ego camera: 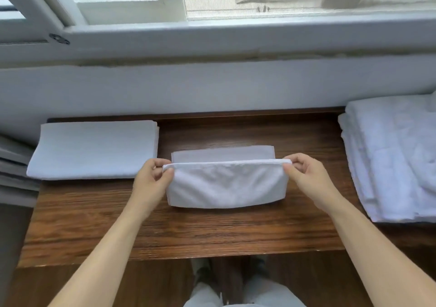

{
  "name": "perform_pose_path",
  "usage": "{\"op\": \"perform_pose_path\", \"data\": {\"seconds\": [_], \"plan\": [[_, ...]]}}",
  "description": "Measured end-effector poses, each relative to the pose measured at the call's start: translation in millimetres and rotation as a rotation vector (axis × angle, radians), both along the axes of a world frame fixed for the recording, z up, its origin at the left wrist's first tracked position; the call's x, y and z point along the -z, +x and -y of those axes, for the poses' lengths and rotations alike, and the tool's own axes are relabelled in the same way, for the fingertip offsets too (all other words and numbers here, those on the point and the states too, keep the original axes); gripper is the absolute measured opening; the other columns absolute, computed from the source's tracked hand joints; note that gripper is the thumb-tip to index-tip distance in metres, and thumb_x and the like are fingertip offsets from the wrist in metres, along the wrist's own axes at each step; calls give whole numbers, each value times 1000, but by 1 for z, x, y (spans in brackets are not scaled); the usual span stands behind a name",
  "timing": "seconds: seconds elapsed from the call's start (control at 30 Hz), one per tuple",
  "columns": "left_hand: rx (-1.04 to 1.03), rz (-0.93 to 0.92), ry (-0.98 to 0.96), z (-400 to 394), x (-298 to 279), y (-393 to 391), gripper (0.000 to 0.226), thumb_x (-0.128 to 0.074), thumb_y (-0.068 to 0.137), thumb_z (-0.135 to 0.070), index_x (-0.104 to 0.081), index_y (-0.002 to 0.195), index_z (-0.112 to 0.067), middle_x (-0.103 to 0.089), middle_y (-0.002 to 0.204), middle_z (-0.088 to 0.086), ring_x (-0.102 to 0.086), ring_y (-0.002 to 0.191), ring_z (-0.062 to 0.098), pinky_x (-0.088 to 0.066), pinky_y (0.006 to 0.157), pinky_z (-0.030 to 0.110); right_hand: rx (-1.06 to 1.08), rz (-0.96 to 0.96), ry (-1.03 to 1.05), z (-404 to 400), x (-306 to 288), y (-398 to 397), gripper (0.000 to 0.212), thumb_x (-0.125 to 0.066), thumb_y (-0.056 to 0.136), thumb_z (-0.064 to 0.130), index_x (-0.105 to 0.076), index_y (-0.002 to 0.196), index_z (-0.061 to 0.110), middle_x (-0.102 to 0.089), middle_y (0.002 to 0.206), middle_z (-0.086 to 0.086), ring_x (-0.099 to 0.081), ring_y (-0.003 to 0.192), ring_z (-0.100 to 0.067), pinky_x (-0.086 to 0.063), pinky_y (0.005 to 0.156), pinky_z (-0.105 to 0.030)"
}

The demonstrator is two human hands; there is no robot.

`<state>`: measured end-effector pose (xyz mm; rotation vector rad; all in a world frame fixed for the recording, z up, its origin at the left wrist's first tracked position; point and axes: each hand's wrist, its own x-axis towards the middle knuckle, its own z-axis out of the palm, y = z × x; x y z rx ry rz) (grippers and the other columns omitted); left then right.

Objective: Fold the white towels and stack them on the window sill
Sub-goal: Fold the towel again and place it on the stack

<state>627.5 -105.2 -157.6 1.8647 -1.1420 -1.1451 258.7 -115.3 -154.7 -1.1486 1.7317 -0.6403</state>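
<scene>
Cut off at the right edge: a loose pile of towels (391, 160) on the desk (188, 231); at the left edge, grey slats only partly seen. Mid-desk, a white towel (226, 186), near half lifted over the far half; left hand (151, 179) pinching its left corner, right hand (306, 177) pinching the right, fingertips partly hidden by cloth. Folded stack (94, 150) at far left. Dark wood grain; pale wall, window sill (236, 35) above, bearing no towels; window panes beyond.

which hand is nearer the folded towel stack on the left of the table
Left. The left hand sits just right of the folded stack; the right hand is across the towel both pinch.
</scene>
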Motion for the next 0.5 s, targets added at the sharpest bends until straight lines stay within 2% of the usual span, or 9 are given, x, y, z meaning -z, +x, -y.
{"op": "perform_pose_path", "data": {"seconds": [0.13,0.23,0.3,0.37,0.5], "plan": [[-67,57,14,36,36,-6,24,-60,101,-29,-54,123,-21,-69,91,2,-63,83,15,-48,73,29,42,-45,-16,42,24,10,18,-63,103,23,-68,118,16,-75,97,-2,-68,94,-10,-50,74,-24],[-112,115,49,49,59,-13,27,-57,102,-32,-51,126,-22,-66,98,2,-61,86,12,-46,70,23,71,-83,-5,63,47,16,16,-61,104,26,-66,118,19,-71,96,1,-66,93,-11,-52,75,-23],[-147,144,53,55,69,-18,27,-57,103,-31,-51,127,-20,-66,103,3,-62,91,12,-44,70,18,84,-115,14,74,62,18,17,-61,103,28,-66,118,20,-71,99,-1,-66,94,-13,-53,78,-28],[-189,166,33,59,75,-21,25,-58,103,-31,-52,125,-20,-67,104,4,-63,94,15,-43,71,18,101,-138,34,81,72,19,18,-60,104,28,-66,119,19,-70,100,-1,-65,95,-13,-54,80,-31],[-258,176,-10,65,82,-24,23,-57,103,-28,-52,123,-18,-66,101,4,-62,88,12,-44,71,20,126,-158,41,88,82,22,15,-60,105,25,-64,118,19,-68,99,1,-65,94,-13,-51,76,-27]]}}
